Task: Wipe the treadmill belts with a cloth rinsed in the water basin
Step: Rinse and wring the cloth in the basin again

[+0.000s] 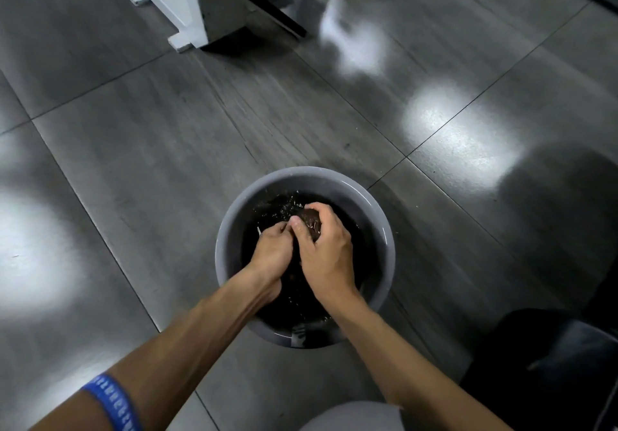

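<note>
Nearest, low on the left, a blue wristband [112,402] circles the left forearm, and both forearms reach forward over the near rim of a grey basin [230,226] that stands on the tiled floor [160,149]. Inside the basin the water [277,206] looks dark and is flecked with small splashes. The left hand [272,251] lies in the left half of the basin, its fingers curled down and inward; what they grip is hidden, though it is probably the near end of the cloth. The right hand [326,251] sits just to the right, touching it, thumb and fingers wrapped round a dark, bunched cloth [311,221] that shows at its far side, right over the water. So the cloth lies between the two hands and slightly beyond them, the right hand holding most of it. This looks like rinsing or wringing; the wiping itself is not yet begun. Far off, at the upper left, a white frame foot [187,34] and a dark bar [267,5] rest on the floor.
</note>
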A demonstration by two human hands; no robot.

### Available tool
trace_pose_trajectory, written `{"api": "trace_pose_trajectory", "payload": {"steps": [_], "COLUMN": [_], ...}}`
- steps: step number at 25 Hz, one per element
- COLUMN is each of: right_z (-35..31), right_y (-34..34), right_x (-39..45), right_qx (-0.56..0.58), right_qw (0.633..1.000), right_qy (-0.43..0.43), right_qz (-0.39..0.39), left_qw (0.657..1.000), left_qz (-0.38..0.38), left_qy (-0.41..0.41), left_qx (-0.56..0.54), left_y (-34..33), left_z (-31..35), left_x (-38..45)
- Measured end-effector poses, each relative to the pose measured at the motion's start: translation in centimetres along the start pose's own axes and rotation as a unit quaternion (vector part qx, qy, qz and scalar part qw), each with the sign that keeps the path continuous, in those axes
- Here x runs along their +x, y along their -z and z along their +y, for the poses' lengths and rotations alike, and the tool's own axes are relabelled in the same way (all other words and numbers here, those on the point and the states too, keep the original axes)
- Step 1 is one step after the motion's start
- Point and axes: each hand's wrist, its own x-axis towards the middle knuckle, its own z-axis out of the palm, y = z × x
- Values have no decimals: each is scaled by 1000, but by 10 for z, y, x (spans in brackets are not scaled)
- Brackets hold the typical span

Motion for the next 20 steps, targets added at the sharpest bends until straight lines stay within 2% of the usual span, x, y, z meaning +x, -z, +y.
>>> {"api": "trace_pose_trajectory", "payload": {"steps": [2, 3, 5, 8, 10, 12, 14, 15, 17, 19, 20], "right_z": [2, 4, 7, 6, 7, 12, 21, 24, 27, 25, 21], "right_y": [3, 5, 9, 14, 16, 11, 5, 4, 5, 13, 17], "right_x": [4, 4, 4, 2, 1, -2, -3, -3, -2, 1, 3], "right_qx": [-68, -133, -260, -368, -428, -431, -442, -454, -445, -334, -242], "right_qw": [998, 991, 964, 923, 894, 877, 861, 853, 860, 919, 950], "right_qy": [-12, -18, -31, -52, 18, 78, 61, 40, -1, -70, -119], "right_qz": [-9, -17, -45, -104, -134, -197, -244, -255, -251, -196, -161], "left_qw": [989, 965, 885, 799, 703, 624, 565, 550, 551, 592, 628], "left_qz": [17, 22, 34, 31, 31, 38, 26, 2, -49, -91, -112], "left_qy": [-85, -145, -211, -188, -201, -249, -306, -306, -268, -229, -219], "left_qx": [118, 218, 414, 570, 681, 739, 765, 777, 789, 767, 738], "left_y": [8, 13, 21, 21, 24, 32, 36, 36, 35, 35, 35], "left_z": [-5, -8, -13, -20, -27, -34, -38, -38, -35, -30, -25], "left_x": [6, 9, 10, 11, 12, 15, 16, 15, 12, 13, 13]}}
